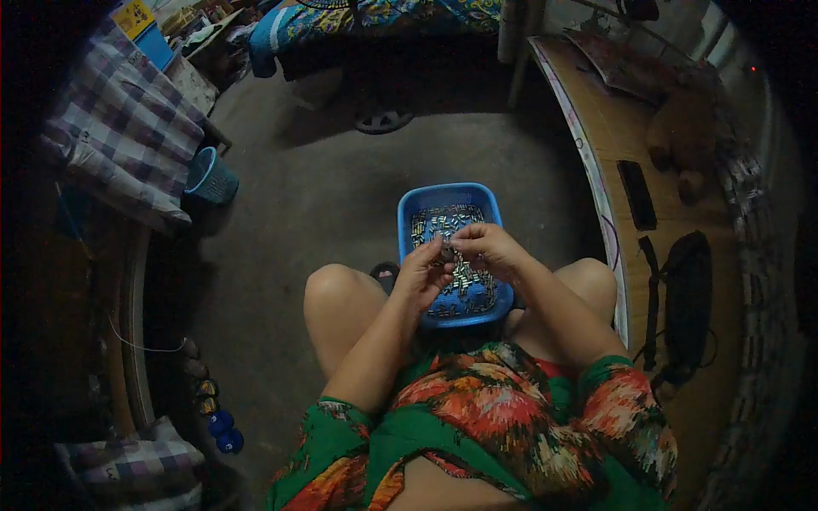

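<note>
A blue plastic basket [507,296] sits between my knees, holding many small shiny metal cylinders [466,277] spread over its bottom. Both hands are held together above its middle. My left hand [421,274] has its fingers curled in, with the thumb and fingertips meeting around something small. Close beside it, my right hand [490,249] reaches in from the right, thumb and forefinger pinched at the same spot. What lies between the fingertips is too small and dark to name.
To the right runs a low wooden surface [613,128] bearing a flat black object [636,194], a black bag [687,294] and a brown plush toy [682,136]. A blue bin [212,177] stands at left beside checked cloth [128,119]. A round dark base [383,122] rests on the floor ahead.
</note>
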Demonstrator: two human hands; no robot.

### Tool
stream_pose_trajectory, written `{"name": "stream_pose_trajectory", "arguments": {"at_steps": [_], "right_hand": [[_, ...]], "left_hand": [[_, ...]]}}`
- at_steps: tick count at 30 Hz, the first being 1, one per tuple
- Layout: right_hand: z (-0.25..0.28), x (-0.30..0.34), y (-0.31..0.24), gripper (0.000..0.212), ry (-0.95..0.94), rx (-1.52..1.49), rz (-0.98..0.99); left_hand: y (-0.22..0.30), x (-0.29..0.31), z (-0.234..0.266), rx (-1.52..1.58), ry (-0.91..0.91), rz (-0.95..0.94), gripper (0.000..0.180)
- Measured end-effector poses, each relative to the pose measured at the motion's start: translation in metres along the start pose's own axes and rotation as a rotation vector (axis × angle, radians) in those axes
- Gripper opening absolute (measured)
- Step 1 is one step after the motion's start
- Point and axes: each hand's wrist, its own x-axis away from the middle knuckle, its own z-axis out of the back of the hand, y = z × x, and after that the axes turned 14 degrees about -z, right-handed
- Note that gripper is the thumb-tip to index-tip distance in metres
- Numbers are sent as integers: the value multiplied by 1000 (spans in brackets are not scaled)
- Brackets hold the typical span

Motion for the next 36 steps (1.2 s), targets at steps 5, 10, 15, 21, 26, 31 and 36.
{"name": "stream_pose_trajectory", "arguments": {"at_steps": [5,10,15,21,26,31,36], "right_hand": [[-2,2,1,16,9,102,58],[0,-1,2,15,-20,102,67],[0,-1,1,14,-35,126,81],[-1,1,1,13,53,225,132],[-6,6,-1,13,115,372,255],[-14,2,8,13,216,403,479],[-14,1,11,12,326,549,594]], "left_hand": [[-1,4,-4,-7,33,31,27],[1,4,-5,-32,0,31,29],[0,4,-3,-28,-32,26,30],[1,4,-2,-49,-80,5,28],[1,3,-1,-14,-73,13,26],[-2,2,1,22,-17,0,26],[-2,1,3,96,-1,-6,28]]}}
